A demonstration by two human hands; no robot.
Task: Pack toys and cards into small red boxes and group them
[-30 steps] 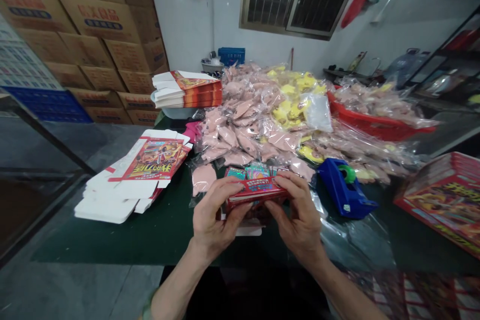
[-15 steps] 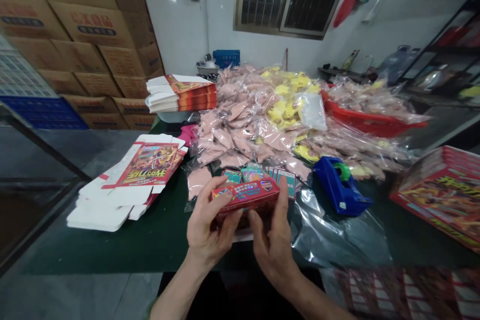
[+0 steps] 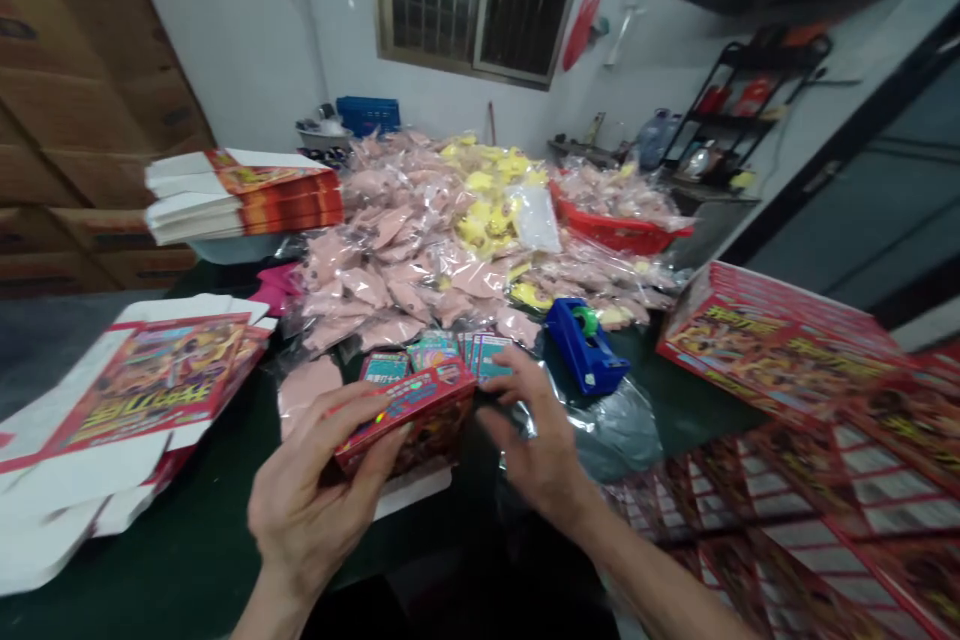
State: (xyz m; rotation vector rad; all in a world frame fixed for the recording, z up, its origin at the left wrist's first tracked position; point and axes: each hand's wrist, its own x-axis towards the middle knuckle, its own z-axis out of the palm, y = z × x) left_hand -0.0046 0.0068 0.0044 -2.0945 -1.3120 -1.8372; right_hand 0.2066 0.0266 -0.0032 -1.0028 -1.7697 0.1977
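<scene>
My left hand [image 3: 322,475] grips a small red printed carton [image 3: 424,410] by its left end, thumb on the near side and fingers over the top. A white flap sticks out below the carton on the near side. To its right, my right hand [image 3: 529,430] is off the carton, fingers apart and slightly bent, with nothing in them. Just behind the carton lie several teal-bordered cards [image 3: 480,354], partly hidden by it and by my right fingertips. A blue tape dispenser [image 3: 587,348] with green tape stands beyond my right hand.
Bagged pink pieces [image 3: 390,265] and yellow pieces [image 3: 487,190] are heaped across the back. Flat cartons [image 3: 150,380] lie at left, with another stack [image 3: 289,200] behind. Red boxes [image 3: 772,340] fill the right side. A red basket [image 3: 622,232] and clear plastic film [image 3: 607,430] are also there.
My right hand has let go of the carton and opened to its right; my left hand keeps hold. The view has turned to the right, showing more red boxes.
</scene>
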